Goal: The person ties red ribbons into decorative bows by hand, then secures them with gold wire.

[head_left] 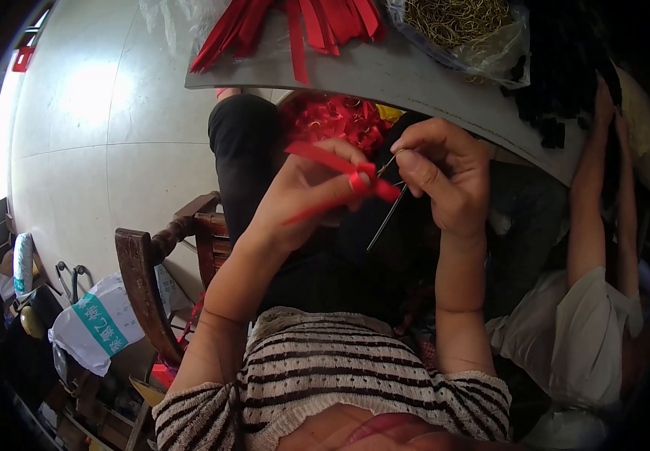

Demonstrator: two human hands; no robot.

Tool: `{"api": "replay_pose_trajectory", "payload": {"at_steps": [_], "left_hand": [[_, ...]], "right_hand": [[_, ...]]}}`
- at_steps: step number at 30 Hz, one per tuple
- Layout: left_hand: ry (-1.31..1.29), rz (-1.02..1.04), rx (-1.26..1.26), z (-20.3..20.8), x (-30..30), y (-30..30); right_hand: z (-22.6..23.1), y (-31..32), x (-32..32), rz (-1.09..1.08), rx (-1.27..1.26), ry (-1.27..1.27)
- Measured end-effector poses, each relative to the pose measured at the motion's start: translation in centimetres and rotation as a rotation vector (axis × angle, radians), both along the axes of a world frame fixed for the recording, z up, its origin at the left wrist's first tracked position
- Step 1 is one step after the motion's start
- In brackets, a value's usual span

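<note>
To my left I see a pale floor [163, 116] in large smooth squares, thin dark seams between them, with a white patch of light [90, 86] glaring off it. At the far left a tall opening [0, 143] shines brightly; I can't tell whether it is a door or a window. A dark wooden chair [139, 274] with worn edges stands close on my left, and a grey bench [374, 79] stretches in front of me.

Table ribbons [253, 26] cropped above, left fingers [332, 189] seemingly part-hidden
</note>
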State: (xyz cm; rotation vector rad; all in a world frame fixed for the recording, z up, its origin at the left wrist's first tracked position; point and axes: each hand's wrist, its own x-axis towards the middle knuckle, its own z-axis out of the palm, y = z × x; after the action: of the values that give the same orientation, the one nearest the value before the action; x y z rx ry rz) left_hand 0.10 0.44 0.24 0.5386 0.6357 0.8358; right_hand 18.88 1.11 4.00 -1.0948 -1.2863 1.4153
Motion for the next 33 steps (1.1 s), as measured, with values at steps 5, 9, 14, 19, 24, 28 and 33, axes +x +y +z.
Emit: {"api": "replay_pose_trajectory", "payload": {"at_steps": [5,9,14,19,24,28,33], "left_hand": [[0.092,-0.188,0.175,0.0,-0.6,0.4],[0.050,0.195,0.013,-0.5,-0.6,0.4],[0.304,0.198,0.196,0.5,0.0,0.2],[0.376,0.137,0.405,0.5,-0.8,0.4],[0.269,0.018,0.650,0.2,-0.8,1.0],[0.145,-0.112,0.617,0.2,-1.4,1.1],[0.237,-0.098,0.440,1.0,-1.1,0.8]], "right_hand": [[-0.6,0.5,-1.1,0.065,-0.208,0.171],[-1.0,-0.2,-2.0,-0.080,0.173,-0.090],[-0.3,-2.0,-1.6,-0.069,0.092,-0.197],[1.3,-1.5,-1.0,0.051,-0.109,-0.008],[1.2,-1.0,-1.0,0.112,-0.226,0.048],[1.2,-1.0,-0.4,0.250,-0.237,0.047],[0.5,-1.6,-1.4,0.054,0.207,-0.344]]}}
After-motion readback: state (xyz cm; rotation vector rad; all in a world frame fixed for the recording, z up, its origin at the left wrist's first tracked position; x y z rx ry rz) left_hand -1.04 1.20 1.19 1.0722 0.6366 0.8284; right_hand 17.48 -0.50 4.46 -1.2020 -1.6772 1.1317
